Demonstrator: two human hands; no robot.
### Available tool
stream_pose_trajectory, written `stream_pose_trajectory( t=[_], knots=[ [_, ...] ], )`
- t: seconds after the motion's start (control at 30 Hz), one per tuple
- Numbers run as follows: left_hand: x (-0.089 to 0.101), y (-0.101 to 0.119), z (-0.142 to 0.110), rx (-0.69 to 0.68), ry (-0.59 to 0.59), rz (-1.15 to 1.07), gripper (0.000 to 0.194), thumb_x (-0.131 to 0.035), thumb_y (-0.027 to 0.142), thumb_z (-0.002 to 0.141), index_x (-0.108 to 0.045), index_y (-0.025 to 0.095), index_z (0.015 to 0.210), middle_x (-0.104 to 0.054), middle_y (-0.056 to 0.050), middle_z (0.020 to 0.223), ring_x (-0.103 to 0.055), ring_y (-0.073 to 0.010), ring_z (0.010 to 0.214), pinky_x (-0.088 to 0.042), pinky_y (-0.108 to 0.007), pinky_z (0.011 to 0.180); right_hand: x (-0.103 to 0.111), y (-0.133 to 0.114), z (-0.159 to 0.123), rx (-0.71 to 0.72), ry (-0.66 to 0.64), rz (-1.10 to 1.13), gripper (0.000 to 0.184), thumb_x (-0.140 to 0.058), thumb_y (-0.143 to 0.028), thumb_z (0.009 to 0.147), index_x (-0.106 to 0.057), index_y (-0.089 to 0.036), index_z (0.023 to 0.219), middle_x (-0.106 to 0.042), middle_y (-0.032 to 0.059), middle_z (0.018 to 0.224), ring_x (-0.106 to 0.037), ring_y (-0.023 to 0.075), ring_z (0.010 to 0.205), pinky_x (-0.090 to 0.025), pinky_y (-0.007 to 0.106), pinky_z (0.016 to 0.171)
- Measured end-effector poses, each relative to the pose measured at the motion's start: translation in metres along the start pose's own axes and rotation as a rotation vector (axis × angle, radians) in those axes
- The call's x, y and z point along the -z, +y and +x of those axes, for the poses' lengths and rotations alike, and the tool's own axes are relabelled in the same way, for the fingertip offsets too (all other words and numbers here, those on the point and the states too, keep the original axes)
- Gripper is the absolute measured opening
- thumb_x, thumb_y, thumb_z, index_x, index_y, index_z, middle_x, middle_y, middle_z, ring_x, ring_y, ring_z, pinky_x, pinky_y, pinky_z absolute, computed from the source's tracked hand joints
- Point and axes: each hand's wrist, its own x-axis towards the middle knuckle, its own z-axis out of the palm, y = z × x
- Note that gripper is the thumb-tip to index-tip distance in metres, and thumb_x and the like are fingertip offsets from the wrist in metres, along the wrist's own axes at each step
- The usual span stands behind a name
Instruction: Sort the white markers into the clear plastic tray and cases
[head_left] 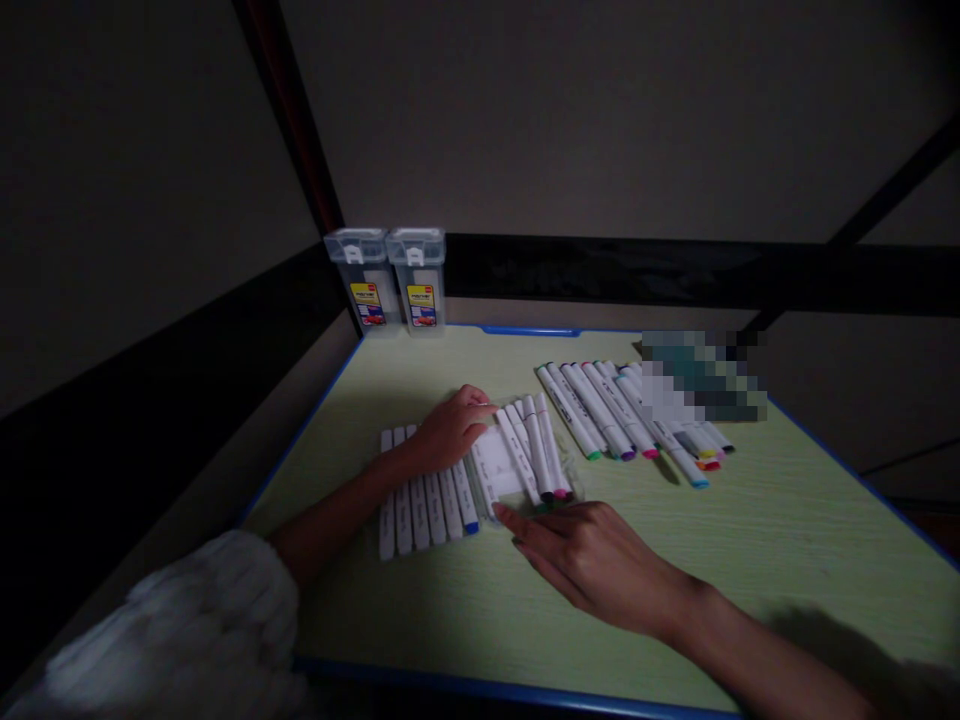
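Observation:
My left hand (452,432) rests over the upper part of a row of white markers (420,505), palm down, fingers apart and pointing right. Its thumb is by the top of a white marker (484,478) at the row's right side. My right hand (592,560) is in front, index finger stretched out to touch that marker's lower end; its other fingers are partly hidden. Just right, several loose markers (534,450) lie slanted on a clear plastic sleeve or tray (574,470), whose exact kind I cannot tell. Neither hand visibly grips anything.
Two clear lidded marker boxes (365,290) stand at the back left. More white markers (604,410) with coloured ends lie in a pile to the right, beside a blurred flat item (705,375). The pale green table (787,530) has a blue edge; walls stand behind and left.

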Motion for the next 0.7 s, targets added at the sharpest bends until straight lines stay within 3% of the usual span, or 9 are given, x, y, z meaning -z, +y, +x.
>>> stream_pose_trajectory(
  t=[0.47, 0.7],
  knots=[
    [0.0017, 0.0004, 0.0003, 0.032, 0.010, -0.106, 0.035, -0.043, 0.012, 0.074, -0.055, 0.012, 0.107, -0.050, -0.010, 0.106, -0.047, -0.0178, 0.104, -0.036, -0.038, 0.096, -0.0017, 0.0015, -0.0004, 0.006, -0.005, -0.021, 0.040, -0.035, -0.010, 0.083, -0.044, -0.008, 0.122, -0.066, 0.0044, 0.072, -0.058, 0.0151, 0.057, -0.037, 0.032, 0.050],
    [0.0019, -0.0010, -0.0002, 0.016, 0.021, -0.135, 0.036, -0.044, 0.012, 0.074, -0.055, 0.016, 0.108, -0.051, -0.008, 0.105, -0.047, -0.0182, 0.104, -0.036, -0.040, 0.095, -0.0001, 0.0001, 0.0014, 0.015, 0.018, -0.034, 0.039, -0.033, -0.010, 0.082, -0.047, -0.007, 0.119, -0.065, 0.0040, 0.068, -0.057, 0.0158, 0.055, -0.036, 0.033, 0.048]
  ],
)
